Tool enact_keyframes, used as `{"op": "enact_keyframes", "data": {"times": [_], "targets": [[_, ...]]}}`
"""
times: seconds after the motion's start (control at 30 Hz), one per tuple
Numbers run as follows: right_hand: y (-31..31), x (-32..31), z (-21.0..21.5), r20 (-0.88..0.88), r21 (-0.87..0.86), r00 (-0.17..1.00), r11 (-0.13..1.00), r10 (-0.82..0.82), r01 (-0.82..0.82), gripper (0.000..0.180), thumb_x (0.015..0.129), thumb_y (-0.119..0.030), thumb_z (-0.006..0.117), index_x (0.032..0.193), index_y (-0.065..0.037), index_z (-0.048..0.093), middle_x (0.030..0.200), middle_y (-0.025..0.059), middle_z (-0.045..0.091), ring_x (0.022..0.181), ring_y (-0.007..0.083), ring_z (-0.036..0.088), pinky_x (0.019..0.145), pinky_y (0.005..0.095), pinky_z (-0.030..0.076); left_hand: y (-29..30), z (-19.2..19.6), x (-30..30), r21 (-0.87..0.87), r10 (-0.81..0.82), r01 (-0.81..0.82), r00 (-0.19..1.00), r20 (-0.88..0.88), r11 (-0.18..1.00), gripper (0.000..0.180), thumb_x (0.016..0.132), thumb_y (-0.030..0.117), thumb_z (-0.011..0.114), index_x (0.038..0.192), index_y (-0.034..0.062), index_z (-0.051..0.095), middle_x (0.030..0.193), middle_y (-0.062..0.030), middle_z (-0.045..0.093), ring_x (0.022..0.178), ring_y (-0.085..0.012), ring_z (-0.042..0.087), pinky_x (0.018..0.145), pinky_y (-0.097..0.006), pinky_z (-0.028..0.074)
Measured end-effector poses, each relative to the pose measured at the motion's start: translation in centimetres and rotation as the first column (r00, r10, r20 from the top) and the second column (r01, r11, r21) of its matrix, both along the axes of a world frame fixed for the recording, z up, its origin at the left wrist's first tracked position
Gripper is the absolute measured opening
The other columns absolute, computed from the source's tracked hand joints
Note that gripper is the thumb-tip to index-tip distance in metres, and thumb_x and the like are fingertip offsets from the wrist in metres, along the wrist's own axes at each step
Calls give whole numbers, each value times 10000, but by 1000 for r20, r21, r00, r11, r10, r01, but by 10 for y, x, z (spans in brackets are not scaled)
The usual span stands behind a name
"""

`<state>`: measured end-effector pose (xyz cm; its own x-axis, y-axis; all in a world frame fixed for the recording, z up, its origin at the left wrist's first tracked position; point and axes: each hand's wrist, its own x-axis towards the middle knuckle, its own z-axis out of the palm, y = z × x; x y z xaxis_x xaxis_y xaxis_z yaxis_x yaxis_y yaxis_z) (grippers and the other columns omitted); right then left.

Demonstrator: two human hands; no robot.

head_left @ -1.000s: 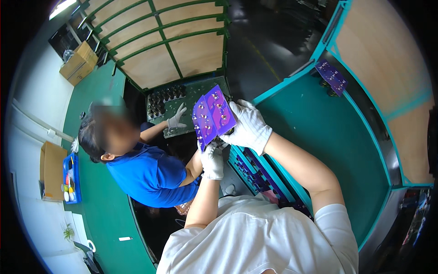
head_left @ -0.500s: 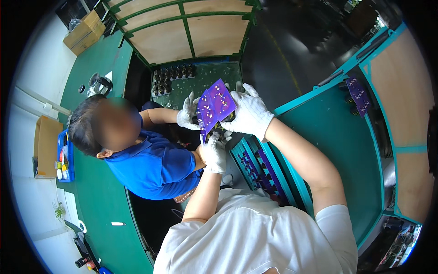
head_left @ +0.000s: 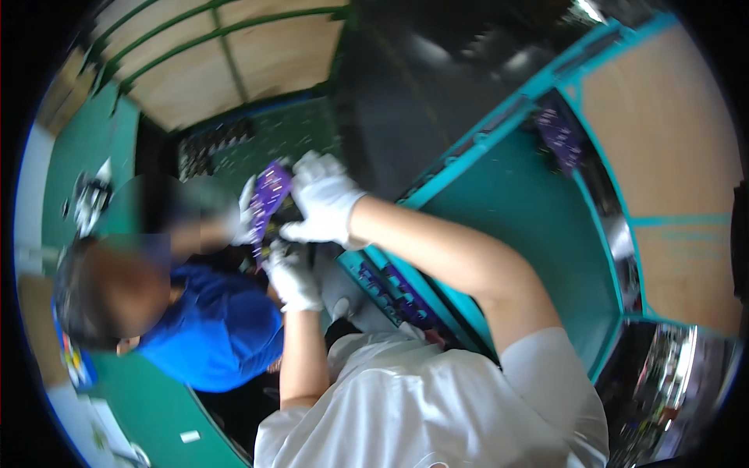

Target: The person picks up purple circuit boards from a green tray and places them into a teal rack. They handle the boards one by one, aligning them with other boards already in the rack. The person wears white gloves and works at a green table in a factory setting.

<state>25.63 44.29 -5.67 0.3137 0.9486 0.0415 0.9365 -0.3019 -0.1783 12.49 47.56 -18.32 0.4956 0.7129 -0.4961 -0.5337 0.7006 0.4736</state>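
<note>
- Right hand (head_left: 326,204) clasped the purple circuit board (head_left: 269,199) at its upper edge; left hand (head_left: 292,274) pinched just below.
- A co-worker's gloved hand (head_left: 243,214) touched the board's far side.
- Risk, as judged: contested grips might twist or drop it.

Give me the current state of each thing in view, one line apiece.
Purple circuit board: held up off the bench, turned edge-on and tilted, blurred.
Right hand: white-gloved, closed on the board's right edge.
Left hand: white-gloved, at the board's lower end; grip unclear.
Co-worker's gloved hand: touching the board's left side.
Second purple board: lying flat on the teal bench.
Green board tray: flat, loaded with dark parts.
</note>
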Motion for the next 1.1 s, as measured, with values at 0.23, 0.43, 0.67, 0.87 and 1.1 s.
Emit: {"op": "enact_keyframes", "data": {"times": [0.23,0.43,0.67,0.87,1.1], "targets": [[-92,60,52,-89,520,995,851,-36,77,336,799,-293,694,1026,-46,660,1148,160,642,1140,332,587,995,423,455,-5,14,20,341,-21,28,999,-24,940,428,968,200,491,1347,28,393,1457,-168,383,1282,-406,430,1044,-543,390],[-279,145,27,-67,609,586,432,-807,665,220,822,-258,644,867,-45,672,957,150,674,906,343,638,809,429,510,-8,114,88,831,-294,231,952,-86,506,396,996,262,507,1304,16,464,1400,-181,486,1247,-304,509,1045,-426,391],[-379,196,16,-39,290,-36,-45,-999,956,818,744,-649,656,1295,-56,542,1385,205,475,1359,317,362,1136,452,255,-78,182,283,761,-280,345,782,-556,-549,406,872,279,632,1187,23,610,1313,-202,563,1245,-332,522,1067,-369,390],[-369,213,44,-186,172,-72,-105,-980,979,1028,701,-740,623,1448,-85,359,1484,161,395,1422,294,284,1171,468,152,-191,193,392,286,132,480,666,-734,-829,754,815,471,646,1432,96,428,1368,-202,515,1315,-317,448,1096,-365,364],[-387,228,29,-337,319,-11,-125,-941,939,696,762,-680,580,1297,-236,572,1305,78,585,1260,273,490,1106,469,295,-248,141,449,460,-40,378,737,-675,-803,640,796,607,579,1339,272,531,1413,-19,509,1300,-297,457,1109,-484,309]]}}
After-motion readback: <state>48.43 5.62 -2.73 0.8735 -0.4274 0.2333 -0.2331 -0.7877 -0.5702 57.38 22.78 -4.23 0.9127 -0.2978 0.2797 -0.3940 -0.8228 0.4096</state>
